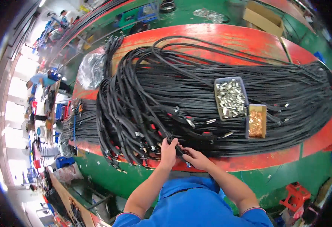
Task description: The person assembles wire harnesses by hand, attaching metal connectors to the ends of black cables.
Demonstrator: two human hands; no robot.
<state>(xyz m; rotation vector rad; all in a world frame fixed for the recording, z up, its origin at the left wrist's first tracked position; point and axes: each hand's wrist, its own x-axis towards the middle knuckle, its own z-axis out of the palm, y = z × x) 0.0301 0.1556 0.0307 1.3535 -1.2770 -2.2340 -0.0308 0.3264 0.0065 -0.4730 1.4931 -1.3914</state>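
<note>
At the near edge of the red table, my left hand (168, 152) is closed around a black cable (168, 134). Just to its right, my right hand (196, 158) grips the same cable's end portion, its fingers wrapped around it. A small blue bit shows below the right fingers; its kind is too small to tell. Many black cables (188, 90) lie in a thick bundle across the table, several looped over at the left. Cable ends with silver connectors and red pieces lie left of my left hand.
On the cables stand a bin of silver metal connectors (231, 99) and a smaller box of copper-coloured parts (257, 122). Clear plastic bags (91, 71) lie at the table's left end. A red stool (295, 196) stands on the green floor at the right; a cardboard box (263, 18) is behind the table.
</note>
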